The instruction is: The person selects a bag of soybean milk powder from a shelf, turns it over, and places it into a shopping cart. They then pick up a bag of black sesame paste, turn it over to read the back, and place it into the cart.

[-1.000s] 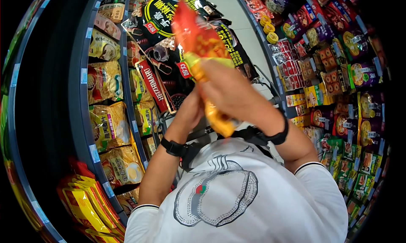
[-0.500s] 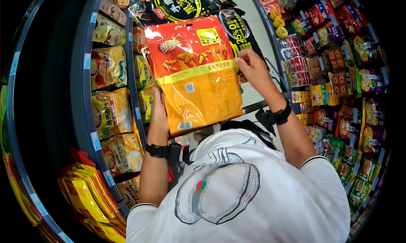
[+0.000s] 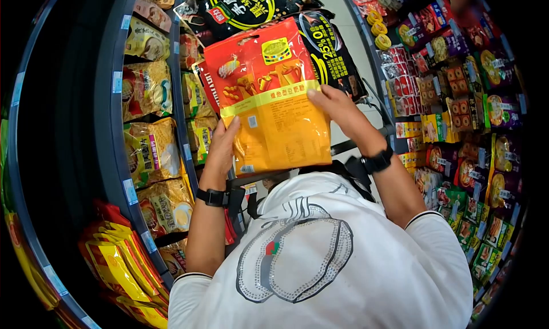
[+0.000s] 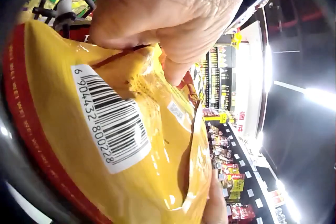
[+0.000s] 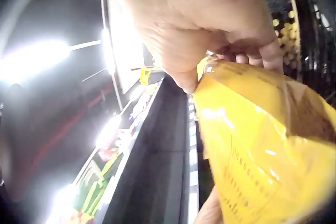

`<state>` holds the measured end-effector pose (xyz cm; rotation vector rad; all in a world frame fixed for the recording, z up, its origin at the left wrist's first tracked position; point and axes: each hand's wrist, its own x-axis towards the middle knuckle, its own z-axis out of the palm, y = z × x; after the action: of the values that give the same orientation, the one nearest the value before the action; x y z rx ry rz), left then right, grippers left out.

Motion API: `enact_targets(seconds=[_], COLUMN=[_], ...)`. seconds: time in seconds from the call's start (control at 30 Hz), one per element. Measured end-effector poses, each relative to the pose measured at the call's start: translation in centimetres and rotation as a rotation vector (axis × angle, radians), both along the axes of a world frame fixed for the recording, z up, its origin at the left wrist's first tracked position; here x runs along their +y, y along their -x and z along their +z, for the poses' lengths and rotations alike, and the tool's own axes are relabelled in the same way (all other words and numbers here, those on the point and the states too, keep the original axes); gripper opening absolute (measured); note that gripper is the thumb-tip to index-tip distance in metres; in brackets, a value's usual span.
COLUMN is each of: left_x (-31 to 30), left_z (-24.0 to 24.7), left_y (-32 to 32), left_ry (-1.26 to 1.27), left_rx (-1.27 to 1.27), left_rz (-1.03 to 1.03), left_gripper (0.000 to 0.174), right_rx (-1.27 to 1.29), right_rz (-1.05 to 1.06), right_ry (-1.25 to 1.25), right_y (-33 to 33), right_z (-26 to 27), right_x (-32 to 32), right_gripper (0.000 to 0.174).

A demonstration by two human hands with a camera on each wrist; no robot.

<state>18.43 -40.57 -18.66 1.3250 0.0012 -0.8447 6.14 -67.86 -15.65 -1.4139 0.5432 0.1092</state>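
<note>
A red and yellow bag is held up before the person's chest, its printed face toward the head camera. The left hand grips its left edge, thumb on the front. At the right edge the right hand pinches the bag, thumb in front and fingers behind. The left wrist view has the left hand on the bag beside a barcode. In the right wrist view the right hand holds the yellow part of the bag, fingers curled behind it.
Large black bags lie beyond the held bag. Shelves of packaged food stand at the left, with yellow bags and a stack of red and yellow bags. Packets fill the shelves at the right.
The bag was turned from edge-on and blurred to facing the head camera, then tilted slightly. The right hand moved from near the bag's upper right edge to a grip lower on that edge.
</note>
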Motion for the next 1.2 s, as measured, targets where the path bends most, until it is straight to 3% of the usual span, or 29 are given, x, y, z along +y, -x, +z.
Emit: enact_targets(seconds=[0.07, 0.1, 0.27, 0.57, 0.77, 0.97, 1.2], left_x=[0.4, 0.8, 1.3, 1.3, 1.6, 1.9, 2.2], left_z=[0.3, -0.1, -3.1, -2.5, -2.0, -1.3, -1.0], left_y=[0.2, 0.5, -0.3, 0.4, 0.6, 0.9, 1.3], left_ry=[0.041, 0.043, 0.061, 0.07, 0.029, -0.227, -0.201], left_rx=[0.047, 0.091, 0.106, 0.09, 0.087, -0.01, -0.029], left_rz=[-0.014, -0.009, 0.013, 0.019, 0.021, 0.084, 0.063], left_gripper=[0.047, 0.047, 0.045, 0.046, 0.046, 0.05, 0.051], right_rx=[-0.11, -0.104, -0.008, 0.065, 0.093, 0.107, 0.072], right_rz=[0.012, 0.042, 0.051, 0.036, 0.039, 0.059, 0.058], right_ry=[0.161, 0.061, 0.086, 0.043, 0.055, 0.087, 0.044], right_y=[0.1, 0.1, -0.1, 0.3, 0.4, 0.5, 0.5], right_z=[2.0, 2.5, -0.6, -2.5, -3.0, -2.7, -3.3], right_x=[1.2, 0.8, -0.6, -1.2, -1.4, -1.4, -1.5], right_gripper=[0.052, 0.052, 0.05, 0.052, 0.054, 0.056, 0.056])
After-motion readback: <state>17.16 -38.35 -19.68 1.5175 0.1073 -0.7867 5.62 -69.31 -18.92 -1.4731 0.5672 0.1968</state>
